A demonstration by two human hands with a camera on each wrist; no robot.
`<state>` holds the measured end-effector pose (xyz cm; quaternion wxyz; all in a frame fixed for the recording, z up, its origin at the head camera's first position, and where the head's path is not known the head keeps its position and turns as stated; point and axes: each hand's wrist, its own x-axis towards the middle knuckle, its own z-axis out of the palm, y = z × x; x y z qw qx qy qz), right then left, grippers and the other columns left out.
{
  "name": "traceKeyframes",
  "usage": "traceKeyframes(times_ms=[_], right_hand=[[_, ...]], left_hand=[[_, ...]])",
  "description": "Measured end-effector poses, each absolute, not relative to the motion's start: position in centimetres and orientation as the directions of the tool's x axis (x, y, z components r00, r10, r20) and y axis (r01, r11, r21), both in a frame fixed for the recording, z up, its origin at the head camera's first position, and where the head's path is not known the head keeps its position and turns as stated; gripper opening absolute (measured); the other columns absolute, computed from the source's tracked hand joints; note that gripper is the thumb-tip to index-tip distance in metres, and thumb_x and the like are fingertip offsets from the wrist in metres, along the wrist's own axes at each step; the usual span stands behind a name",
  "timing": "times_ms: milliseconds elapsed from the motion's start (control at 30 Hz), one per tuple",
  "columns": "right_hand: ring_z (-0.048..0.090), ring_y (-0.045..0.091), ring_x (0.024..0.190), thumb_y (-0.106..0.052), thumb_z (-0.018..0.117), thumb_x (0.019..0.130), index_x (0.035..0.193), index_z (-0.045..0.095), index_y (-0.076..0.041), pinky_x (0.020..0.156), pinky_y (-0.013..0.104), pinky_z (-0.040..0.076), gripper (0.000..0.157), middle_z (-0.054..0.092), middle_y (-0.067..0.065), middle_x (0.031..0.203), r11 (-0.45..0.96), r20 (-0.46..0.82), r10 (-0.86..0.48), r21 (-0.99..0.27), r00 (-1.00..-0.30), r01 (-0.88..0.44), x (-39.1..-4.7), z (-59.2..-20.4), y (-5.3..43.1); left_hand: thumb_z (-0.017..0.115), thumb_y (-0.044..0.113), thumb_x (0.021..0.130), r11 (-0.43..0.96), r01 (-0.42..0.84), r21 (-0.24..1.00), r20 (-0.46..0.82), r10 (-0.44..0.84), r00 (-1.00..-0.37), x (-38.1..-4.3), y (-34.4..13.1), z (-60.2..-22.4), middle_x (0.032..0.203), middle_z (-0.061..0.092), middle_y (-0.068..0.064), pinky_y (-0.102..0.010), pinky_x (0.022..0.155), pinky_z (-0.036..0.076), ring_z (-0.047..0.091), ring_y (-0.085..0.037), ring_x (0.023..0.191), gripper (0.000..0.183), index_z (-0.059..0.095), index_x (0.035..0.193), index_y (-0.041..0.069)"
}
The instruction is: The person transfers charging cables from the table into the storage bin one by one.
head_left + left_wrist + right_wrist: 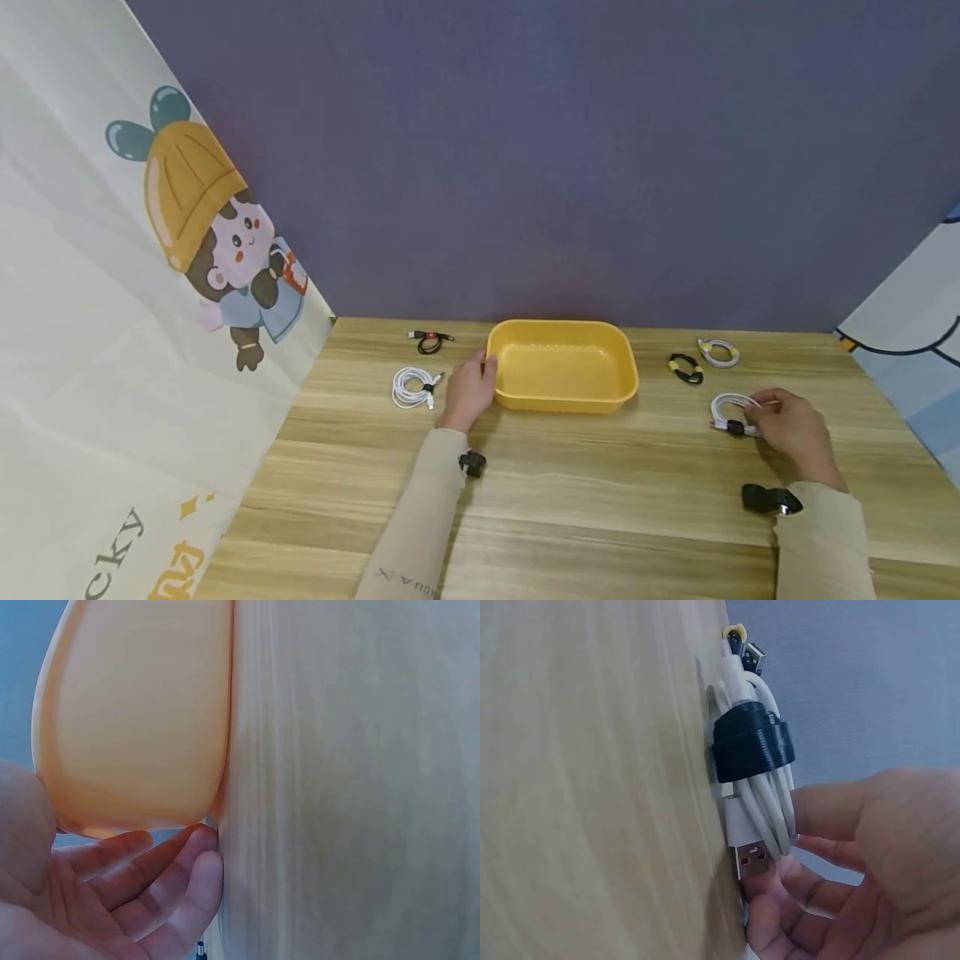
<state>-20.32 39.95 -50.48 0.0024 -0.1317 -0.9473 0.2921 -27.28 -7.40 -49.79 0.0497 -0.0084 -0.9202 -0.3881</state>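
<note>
At the left end of a yellow plastic basin (562,404), my left hand (470,390) holds the wall, thumb at the rim and fingers against the outside. The left wrist view shows the fingers low beside the wood. My right hand (795,429) pinches the right side of a coiled white USB cable (723,408) bound with a black strap (754,742). In the right wrist view, its metal USB plug (751,859) points toward the fingers. The coil is at the table surface; whether it is lifted at all I cannot tell.
Behind the right hand lie a black cable (686,369) and a white-grey cable (718,353), both with yellow ties. Left of the basin are a small black cable (431,340) and a coiled white cable (414,388). A dark panel (562,167) rises behind the wooden table (600,500).
</note>
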Motion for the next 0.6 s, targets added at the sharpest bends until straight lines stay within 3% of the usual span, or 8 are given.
traceKeyframes(times_ms=[400,600], right_hand=[[0.058,0.017,0.070,-0.023,0.054,0.103,0.122,0.058,0.011,0.059,0.030,0.043,0.040,0.068,0.019,0.090,0.783,-0.104,0.230,-0.571,-0.968,0.248,-20.51,-49.88,39.66],[0.057,0.020,0.073,-0.021,0.057,0.101,0.120,0.060,0.011,0.059,0.030,0.043,0.038,0.068,0.020,0.093,0.781,-0.078,0.223,-0.582,-0.972,0.226,-20.29,-49.49,39.23]], left_hand=[[0.044,0.036,0.109,0.698,0.034,0.715,0.074,-0.028,-0.997,-27.29,-7.41,-49.92,0.120,0.074,-0.017,-0.054,0.090,0.055,0.069,-0.038,0.103,0.045,0.059,0.143,0.010],[0.045,0.035,0.109,0.701,0.034,0.713,0.074,-0.027,-0.997,-27.35,-7.36,-49.89,0.121,0.073,-0.017,-0.054,0.092,0.054,0.069,-0.038,0.105,0.045,0.059,0.143,0.010]])
